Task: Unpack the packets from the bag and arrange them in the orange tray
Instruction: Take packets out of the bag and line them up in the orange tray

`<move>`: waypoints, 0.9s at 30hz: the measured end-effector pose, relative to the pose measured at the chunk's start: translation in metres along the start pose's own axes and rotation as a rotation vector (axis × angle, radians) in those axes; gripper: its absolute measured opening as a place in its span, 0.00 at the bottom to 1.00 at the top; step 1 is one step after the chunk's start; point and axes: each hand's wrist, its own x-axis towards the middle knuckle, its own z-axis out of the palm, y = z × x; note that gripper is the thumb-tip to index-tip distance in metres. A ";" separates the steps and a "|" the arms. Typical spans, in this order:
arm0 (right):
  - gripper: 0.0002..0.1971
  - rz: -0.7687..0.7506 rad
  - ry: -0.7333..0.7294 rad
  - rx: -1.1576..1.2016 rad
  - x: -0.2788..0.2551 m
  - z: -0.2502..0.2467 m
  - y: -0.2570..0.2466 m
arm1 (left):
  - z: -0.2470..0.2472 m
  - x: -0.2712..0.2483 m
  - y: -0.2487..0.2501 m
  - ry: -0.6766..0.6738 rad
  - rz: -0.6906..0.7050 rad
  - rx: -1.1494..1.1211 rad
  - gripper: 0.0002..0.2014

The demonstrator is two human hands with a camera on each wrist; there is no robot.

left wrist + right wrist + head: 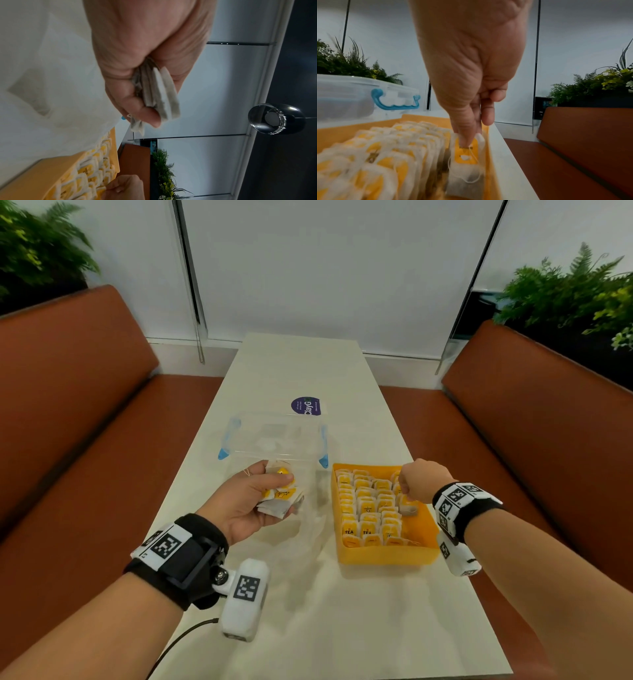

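Observation:
My left hand (270,491) is palm up to the left of the tray and grips a small stack of yellow-tagged tea packets (281,494); the left wrist view shows the stack (161,93) edge-on between thumb and fingers (150,117). The orange tray (387,556) holds several rows of upright packets (366,508). My right hand (409,484) is over the tray's right side. Its thumb and fingertips (486,115) pinch the top of one packet (465,161), which stands at the end of the right-hand row against the tray wall (493,169). A clear plastic bag (308,525) lies flat on the table between hand and tray.
A clear lidded box with blue handles (274,436) stands just behind the hands, and a purple-labelled item (306,406) lies beyond it. The narrow white table (308,611) has brown benches (85,405) along both sides. Plants (565,292) sit behind the benches.

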 end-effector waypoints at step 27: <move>0.08 -0.296 0.295 0.729 -0.031 -0.064 -0.066 | 0.001 -0.001 0.004 0.087 -0.022 -0.084 0.05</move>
